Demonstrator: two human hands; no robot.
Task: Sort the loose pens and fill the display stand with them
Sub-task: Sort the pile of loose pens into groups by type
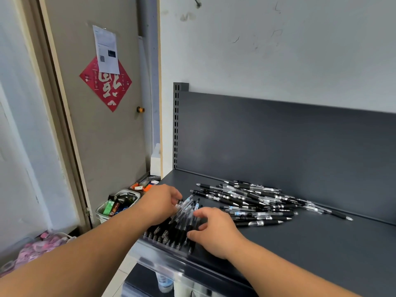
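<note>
A heap of loose black and clear pens (257, 202) lies on the dark grey shelf (310, 249). At the shelf's front left corner stands a black display stand (165, 239) with several pens slotted in it, their tops pointing up and back. My left hand (160, 202) curls round the upper ends of the pens in the stand from the left. My right hand (214, 228) rests on the same bunch from the right, its fingers bent over the pen barrels. Which single pens each hand holds is hidden by the fingers.
The shelf's dark back panel (278, 142) rises behind the heap. To the left, lower down, are a white basket of bottles (117, 205), a door (102, 125) with a red paper sign and a pink bundle (40, 249) on the floor. The shelf's right half is bare.
</note>
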